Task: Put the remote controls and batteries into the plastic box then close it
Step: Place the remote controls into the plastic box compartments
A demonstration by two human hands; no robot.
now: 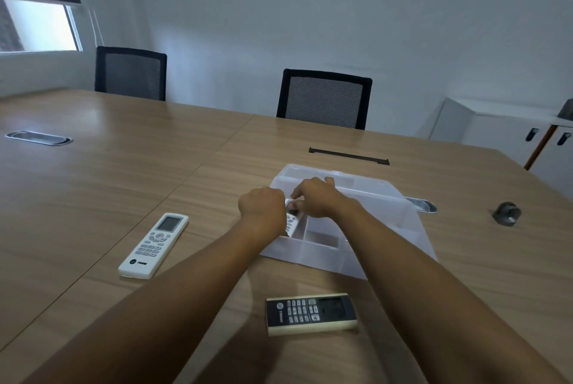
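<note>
A wooden table (93, 172) with two chairs behind it carries three remotes. One white remote (154, 245) lies left and one dark remote (311, 313) near, both outside the open plastic box (384, 213). The left hand (263, 208) and right hand (316, 197) both grip the third remote (292, 218) inside the box's left compartment.

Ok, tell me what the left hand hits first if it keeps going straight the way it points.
Likely the white remote both hands are lowering into the plastic box: the left hand points forward and right, onto it. Past that comes the right hand. Depth is hard to judge.
</note>
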